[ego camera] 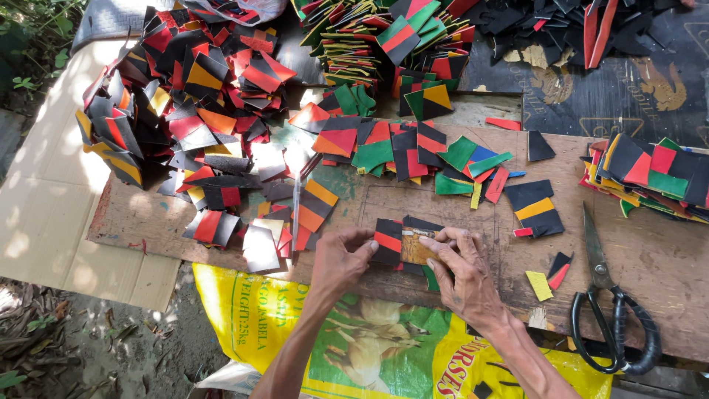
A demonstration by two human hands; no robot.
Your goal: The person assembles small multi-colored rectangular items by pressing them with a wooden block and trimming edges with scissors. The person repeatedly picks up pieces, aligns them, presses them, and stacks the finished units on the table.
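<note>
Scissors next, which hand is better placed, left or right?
Right, probably. The right hand rests on the black-and-red patch nearer the scissors, which lie on the board to its right. The left hand is on the patch's far side.

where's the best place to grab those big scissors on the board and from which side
Take the scissors by the black loop handles, coming from the near edge of the wooden board. They lie flat and closed, blades pointing away, handles nearest the right hand, with bare board around them.

Dappled sunlight — sharp, glare at left
</note>
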